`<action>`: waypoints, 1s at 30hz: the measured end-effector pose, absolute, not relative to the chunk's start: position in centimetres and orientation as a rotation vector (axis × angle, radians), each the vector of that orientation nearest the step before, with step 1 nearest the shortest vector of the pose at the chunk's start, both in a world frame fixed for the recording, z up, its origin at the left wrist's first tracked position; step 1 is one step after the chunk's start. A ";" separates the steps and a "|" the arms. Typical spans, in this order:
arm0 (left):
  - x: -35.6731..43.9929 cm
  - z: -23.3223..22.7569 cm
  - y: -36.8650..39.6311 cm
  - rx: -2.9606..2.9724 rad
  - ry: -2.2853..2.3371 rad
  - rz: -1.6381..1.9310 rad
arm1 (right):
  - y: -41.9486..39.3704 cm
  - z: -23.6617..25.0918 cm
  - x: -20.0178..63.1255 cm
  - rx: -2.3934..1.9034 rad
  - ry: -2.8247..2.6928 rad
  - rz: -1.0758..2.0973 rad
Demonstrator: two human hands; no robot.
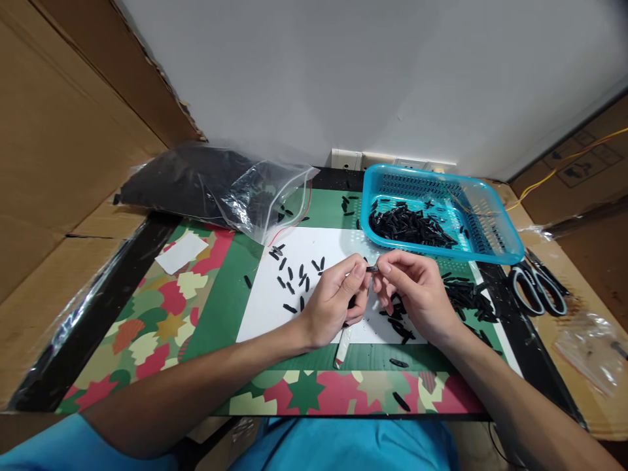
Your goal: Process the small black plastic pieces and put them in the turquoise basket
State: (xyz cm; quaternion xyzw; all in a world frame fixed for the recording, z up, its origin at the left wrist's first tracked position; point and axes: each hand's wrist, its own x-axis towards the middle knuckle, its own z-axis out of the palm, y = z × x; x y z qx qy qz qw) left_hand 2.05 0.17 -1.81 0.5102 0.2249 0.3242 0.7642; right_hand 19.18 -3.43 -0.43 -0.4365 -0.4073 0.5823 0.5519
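Observation:
Over the white sheet [255, 307], both my hands meet at one small, slim black piece [372, 269]. My left hand [341, 294] pinches its left end between thumb and forefinger, with the other fingers curled in. The right end is pinched by my right hand [412, 288]. A white strip with a reddish end [343, 348] sticks out below my left hand; whether that hand also grips it, I cannot tell. Loose black pieces [290, 273] lie scattered left of my hands, and a heap of similar pieces [468, 297] lies to the right.
Behind my right hand stands a blue plastic basket [515, 245] with many black pieces inside. A zip bag [196, 186] filled with black material lies at the back left. Scissors [537, 288] and a crumpled clear bag [593, 350] are at the right. A white paper scrap [181, 253] lies left.

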 end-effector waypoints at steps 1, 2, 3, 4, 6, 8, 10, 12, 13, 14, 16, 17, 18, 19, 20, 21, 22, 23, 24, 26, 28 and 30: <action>2.1 -1.8 0.2 1.116 0.489 0.703 | -3.4 -0.4 19.2 -1.029 -0.955 1.389; 2.1 -1.8 0.2 1.120 0.488 0.703 | -3.4 -0.4 19.2 -1.024 -0.948 1.400; 2.1 -1.8 0.2 1.120 0.483 0.704 | -3.4 -0.4 19.3 -1.020 -0.943 1.412; 2.1 -1.8 0.3 1.118 0.476 0.707 | -3.4 -0.4 19.3 -1.017 -0.940 1.420; 2.2 -1.9 0.4 1.108 0.469 0.712 | -3.4 -0.5 19.3 -1.019 -0.949 1.428; 2.2 -1.9 0.4 1.101 0.474 0.713 | -3.4 -0.6 19.2 -1.024 -0.964 1.419; 2.3 -2.0 0.4 1.103 0.483 0.716 | -3.5 -0.6 19.1 -1.024 -0.970 1.410; 2.3 -1.9 0.4 1.105 0.490 0.721 | -3.5 -0.6 19.0 -1.019 -0.965 1.416; 2.3 -1.9 0.4 1.106 0.493 0.721 | -3.4 -0.6 19.0 -1.018 -0.963 1.420; 2.3 -1.9 0.3 1.106 0.497 0.719 | -3.4 -0.6 19.0 -1.017 -0.963 1.422; 2.3 -1.9 0.3 1.114 0.503 0.713 | -3.4 -0.6 19.0 -1.019 -0.969 1.425; 2.3 -1.9 0.3 1.120 0.505 0.711 | -3.4 -0.6 19.1 -1.021 -0.974 1.425; 2.3 -1.9 0.3 1.126 0.507 0.713 | -3.4 -0.7 19.1 -1.022 -0.980 1.426; 2.3 -1.9 0.3 1.130 0.507 0.716 | -3.4 -0.7 19.1 -1.024 -0.985 1.428; 2.3 -1.9 0.3 1.132 0.506 0.721 | -3.4 -0.7 19.2 -1.026 -0.989 1.429; 2.3 -1.9 0.3 1.133 0.504 0.726 | -3.4 -0.8 19.2 -1.028 -0.992 1.429; 2.3 -1.8 0.3 1.134 0.503 0.731 | -3.4 -0.8 19.2 -1.032 -0.996 1.428; 2.3 -1.8 0.3 1.136 0.501 0.733 | -3.4 -0.8 19.2 -1.036 -1.000 1.426; 2.3 -1.8 0.3 1.139 0.501 0.735 | -3.4 -0.8 19.2 -1.038 -1.004 1.425; 2.4 -1.8 0.3 1.146 0.502 0.736 | -3.4 -0.8 19.2 -1.040 -1.015 1.421; 2.4 -1.9 0.3 1.155 0.506 0.735 | -3.4 -0.8 19.3 -1.045 -1.028 1.416; 2.3 -1.9 0.4 1.170 0.522 0.738 | -3.3 -0.8 19.3 -1.055 -1.043 1.408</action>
